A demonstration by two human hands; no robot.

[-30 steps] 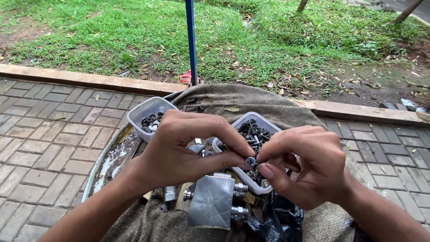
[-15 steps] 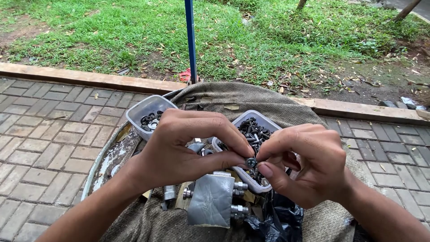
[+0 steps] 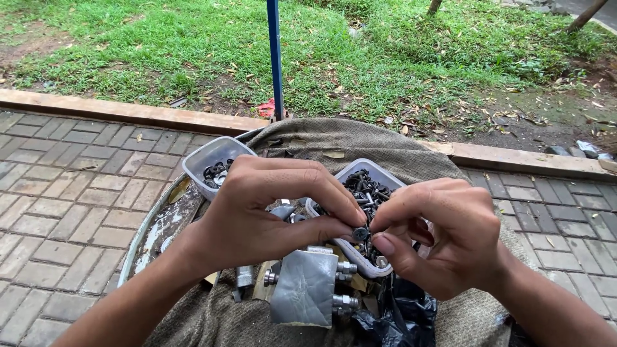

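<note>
Left hand [image 3: 257, 212] and right hand [image 3: 443, 234] fingertips meeting, both pinching a small dark nut [image 3: 360, 234] between them, just above the near clear tub of bolts [image 3: 360, 193], burlap-covered counter [image 3: 360, 141] beneath

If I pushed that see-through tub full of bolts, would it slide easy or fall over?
The tub probably feels heavy for its size, since dark metal bolts fill it. It sits on rough brown cloth, so it would likely drag rather than slide. Being low and wide, it seems unlikely to tip, though its thin plastic wall may flex.
</note>
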